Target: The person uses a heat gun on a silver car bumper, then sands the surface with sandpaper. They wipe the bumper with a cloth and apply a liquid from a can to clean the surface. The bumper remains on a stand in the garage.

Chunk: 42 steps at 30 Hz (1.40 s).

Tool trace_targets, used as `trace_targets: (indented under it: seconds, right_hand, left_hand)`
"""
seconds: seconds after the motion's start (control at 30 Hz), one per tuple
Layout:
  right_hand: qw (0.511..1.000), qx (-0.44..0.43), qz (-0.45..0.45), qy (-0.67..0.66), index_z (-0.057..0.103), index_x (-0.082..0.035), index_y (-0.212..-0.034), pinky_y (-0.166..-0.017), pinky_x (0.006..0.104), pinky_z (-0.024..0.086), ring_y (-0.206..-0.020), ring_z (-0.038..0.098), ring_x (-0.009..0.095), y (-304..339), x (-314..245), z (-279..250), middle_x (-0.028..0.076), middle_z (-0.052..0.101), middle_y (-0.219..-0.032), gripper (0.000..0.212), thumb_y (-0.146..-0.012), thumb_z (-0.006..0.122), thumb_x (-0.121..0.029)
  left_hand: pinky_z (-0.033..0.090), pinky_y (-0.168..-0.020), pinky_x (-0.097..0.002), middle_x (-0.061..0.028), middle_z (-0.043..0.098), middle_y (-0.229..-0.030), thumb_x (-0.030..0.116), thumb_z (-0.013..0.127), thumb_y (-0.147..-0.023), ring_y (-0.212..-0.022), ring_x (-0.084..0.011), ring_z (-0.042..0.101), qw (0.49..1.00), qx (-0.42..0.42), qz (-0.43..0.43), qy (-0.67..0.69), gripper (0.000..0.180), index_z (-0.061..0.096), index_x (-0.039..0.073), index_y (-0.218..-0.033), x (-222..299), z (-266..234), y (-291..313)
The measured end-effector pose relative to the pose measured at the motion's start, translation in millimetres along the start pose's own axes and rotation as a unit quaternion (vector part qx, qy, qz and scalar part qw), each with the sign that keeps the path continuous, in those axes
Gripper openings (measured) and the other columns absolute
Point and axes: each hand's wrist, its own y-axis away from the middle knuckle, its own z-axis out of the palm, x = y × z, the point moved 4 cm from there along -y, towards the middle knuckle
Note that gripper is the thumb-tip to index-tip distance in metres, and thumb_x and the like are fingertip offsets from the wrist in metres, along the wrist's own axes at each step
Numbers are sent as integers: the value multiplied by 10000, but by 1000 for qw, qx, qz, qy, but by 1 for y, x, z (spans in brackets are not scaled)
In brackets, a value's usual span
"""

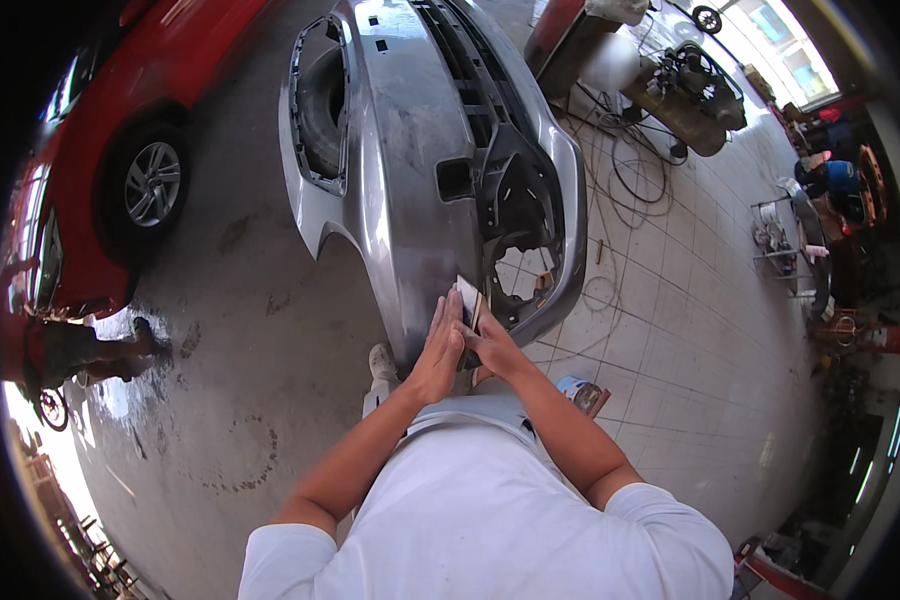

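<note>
- Left hand (438, 352): fingers straight and close together, laid flat along the left side of the pad.
- Right hand (491, 347): at the right side of the pad, meeting the left hand at the thumb; how firmly it grips cannot be told, as the fingers are partly hidden.
- Pad (467, 292): pale and flat, positioned between the hands, over the near end of the bumper; the contact face is hidden.
- Bumper (410, 225): grey, directly ahead of the person, extending away lengthwise; openings along its right side.
- Can (581, 395): on the tiled floor (660, 300), just beside the right forearm.
- Tire (322, 112): visible through the opening on the bumper's left side.
- Hose (638, 180): dark, loosely coiled on the tiles, right of the bumper.
- Red car (195, 62): left of the bumper, well apart.
- Compressor (685, 112): far right, beyond the hose.
</note>
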Motion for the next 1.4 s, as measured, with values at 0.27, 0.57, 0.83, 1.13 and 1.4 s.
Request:
trace_targets:
  seconds: [0.27, 0.57, 0.83, 1.13, 1.4]
  right_hand:
    - [969, 242, 18, -46, 497, -12, -1449, -937, 336, 540, -1077, 685, 177, -44, -18, 1, 116, 670, -1290, 380, -1078, 489, -94]
    - [981, 167, 41, -89, 506, -12, -1440, -953, 351, 548, -1110, 683, 219, -84, -27, -18, 134, 676, -1293, 385, -1058, 514, -59]
    - [948, 144, 37, -281, 630, 38, -1306, -961, 319, 535, -1109, 669, 183, -58, -11, 24, 113, 714, -1182, 369, -949, 670, -45]
    - [946, 318, 23, 59, 722, 26, -1022, -761, 312, 554, -814, 688, 140, -79, -18, -3, 73, 757, -925, 133, -919, 729, -59]
    - [920, 331, 50, 203, 722, 17, -922, -753, 364, 584, -812, 768, 267, -138, -39, -37, 156, 762, -834, 200, -851, 797, -154]
  left_hand:
    - [433, -1115, -369, -203, 487, -1547, 233, 705, -995, -1371, -274, 536, 962, 183, -51, 197, 515, 566, -39, -1410, -49, -64, -24]
    - [484, -1007, -342, -192, 682, -1227, 277, 757, -954, -1190, -228, 629, 898, 405, -169, 35, 478, 621, -45, -1280, -117, -122, -19]
    - [508, -763, -253, -42, 709, -882, 226, 735, -984, -811, -92, 627, 972, 133, -115, 155, 315, 648, -22, -1157, -47, -76, -41]
    - [507, -726, -280, -43, 704, -898, 166, 734, -969, -783, -100, 621, 975, 154, -123, 107, 232, 643, 4, -1108, -51, -45, -65]
    - [506, -930, -340, -172, 676, -1204, 334, 761, -938, -1059, -232, 666, 891, 432, -135, 47, 545, 592, -31, -1306, -126, -98, -7]
